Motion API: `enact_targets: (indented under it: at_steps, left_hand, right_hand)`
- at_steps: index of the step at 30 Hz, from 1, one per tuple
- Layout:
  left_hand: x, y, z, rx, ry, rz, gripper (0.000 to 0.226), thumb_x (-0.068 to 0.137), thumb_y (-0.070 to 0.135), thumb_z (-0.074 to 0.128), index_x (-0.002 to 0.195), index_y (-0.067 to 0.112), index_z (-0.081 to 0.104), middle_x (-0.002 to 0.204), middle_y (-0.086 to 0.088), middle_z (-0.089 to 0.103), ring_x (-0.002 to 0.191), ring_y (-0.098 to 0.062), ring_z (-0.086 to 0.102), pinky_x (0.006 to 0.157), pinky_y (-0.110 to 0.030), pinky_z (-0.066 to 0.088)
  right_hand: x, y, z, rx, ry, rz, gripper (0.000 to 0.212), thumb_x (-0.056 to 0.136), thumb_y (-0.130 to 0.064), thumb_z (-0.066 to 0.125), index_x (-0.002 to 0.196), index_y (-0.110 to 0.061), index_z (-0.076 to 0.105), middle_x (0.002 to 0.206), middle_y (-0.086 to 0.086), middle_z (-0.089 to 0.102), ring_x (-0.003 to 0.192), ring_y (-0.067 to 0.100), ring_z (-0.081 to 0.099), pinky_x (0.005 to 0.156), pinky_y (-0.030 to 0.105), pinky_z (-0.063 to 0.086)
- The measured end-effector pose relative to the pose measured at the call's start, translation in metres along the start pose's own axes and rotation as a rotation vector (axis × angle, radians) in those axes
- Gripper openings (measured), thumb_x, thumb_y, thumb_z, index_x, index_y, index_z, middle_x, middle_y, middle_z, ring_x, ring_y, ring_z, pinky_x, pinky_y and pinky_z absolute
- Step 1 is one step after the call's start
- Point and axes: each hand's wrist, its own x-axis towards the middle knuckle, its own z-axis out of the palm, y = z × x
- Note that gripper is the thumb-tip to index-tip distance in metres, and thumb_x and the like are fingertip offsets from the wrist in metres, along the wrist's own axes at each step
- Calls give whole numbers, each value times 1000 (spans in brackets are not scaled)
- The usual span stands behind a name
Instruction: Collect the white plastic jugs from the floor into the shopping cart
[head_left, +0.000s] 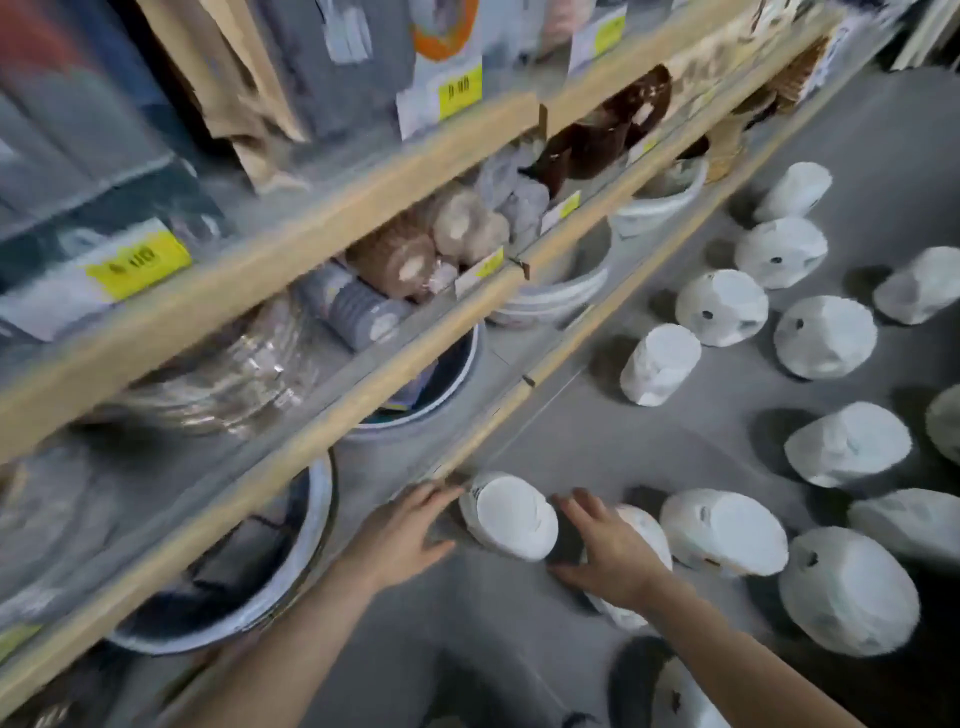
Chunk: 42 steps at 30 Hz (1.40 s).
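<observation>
White plastic jugs lie scattered over a smooth grey floor, all matt and rounded, several showing a small dark hole in one face. The wooden shelf along the left edge of the floor serves as landmark: its pale timber rails hold round white basins, shiny clear plastic dishes, ribbed grey rolls and fuzzy brown and beige bundles, with yellow price tags clipped to the upper rails.

Just beside the foot of the shelf lies the nearest jug, on its side with a flat oval face turned up. The left hand reaches between the shelf and this jug, fingers straight and spread, tips close to the jug's side; contact cannot be told through the blur. The right hand sits on the far side of that jug from the shelf, fingers loosely extended, palm lying over a second jug without closing round it. More jugs spread farther from the shelf.
</observation>
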Motion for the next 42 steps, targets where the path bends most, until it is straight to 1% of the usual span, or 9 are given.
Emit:
enact_targets:
  at_steps: [8, 11, 15, 18, 24, 28, 34, 38, 42]
  left_hand:
    - [126, -92, 172, 114, -19, 34, 107, 69, 58, 73, 141, 53, -7, 159, -2, -9, 147, -21, -6, 118, -35, 5]
    - [147, -99, 198, 30, -36, 12, 115, 63, 59, 77, 133, 63, -14, 157, 5, -8, 146, -21, 0, 118, -42, 17]
    - [130, -97, 215, -90, 84, 18, 115, 65, 50, 80, 137, 58, -9, 148, 4, 6, 140, -21, 14, 108, -48, 38]
    - [113, -105, 226, -43, 100, 23, 115, 66, 48, 80, 132, 63, -14, 147, 0, 10, 139, -24, 18, 107, -46, 40]
    - [122, -109, 236, -178, 97, 15, 111, 66, 45, 82, 134, 65, -4, 147, 8, 5, 140, -21, 17, 103, -51, 43]
    - [107, -86, 189, -223, 59, -19, 106, 65, 48, 81, 132, 67, 1, 146, 14, 4, 140, -18, 16, 106, -48, 40]
    - [50, -8, 32, -224, 51, -19, 105, 64, 47, 82, 135, 63, 6, 142, 11, 9, 133, -4, 21, 109, -29, 30]
    - [1, 48, -79, -174, 76, 1, 106, 64, 50, 80, 144, 51, 10, 145, 6, 14, 136, -17, 26, 106, -35, 36]
    - [-53, 100, -177, -153, 95, -34, 108, 65, 52, 79, 142, 55, 5, 147, 3, 9, 139, -21, 21, 108, -42, 35]
  right_hand:
    - [144, 93, 146, -65, 32, -117, 100, 71, -61, 67, 145, -45, 1, 159, 7, -3, 143, 29, 18, 112, 34, 24]
    - [166, 108, 175, -42, 67, -184, 103, 70, -60, 68, 142, -49, -4, 157, 10, 0, 143, 30, 17, 113, 35, 25]
    - [163, 116, 185, 3, 130, -273, 99, 74, -59, 66, 138, -57, -10, 156, 5, -5, 144, 28, 7, 115, 37, 20]
    - [164, 117, 192, 18, 123, -313, 100, 71, -61, 65, 137, -58, -10, 154, 1, -11, 142, 26, 4, 117, 43, 18]
    - [181, 122, 195, 142, 222, -418, 92, 68, -59, 71, 140, -47, 14, 141, 4, 20, 128, 22, 28, 109, 38, 36]
    - [159, 103, 154, 188, 189, -402, 98, 61, -58, 75, 137, -53, 14, 137, 3, 24, 127, 23, 31, 109, 37, 36]
    - [73, 29, 17, 216, 208, -406, 100, 58, -55, 78, 136, -49, 16, 135, 5, 27, 124, 18, 31, 109, 31, 35]
    - [9, -27, -83, 172, 178, -412, 99, 58, -61, 72, 137, -49, 13, 137, 4, 23, 124, 19, 28, 110, 29, 31]
    - [-56, -83, -177, 151, 149, -404, 99, 54, -61, 71, 134, -54, 12, 140, 4, 20, 127, 22, 28, 110, 27, 26]
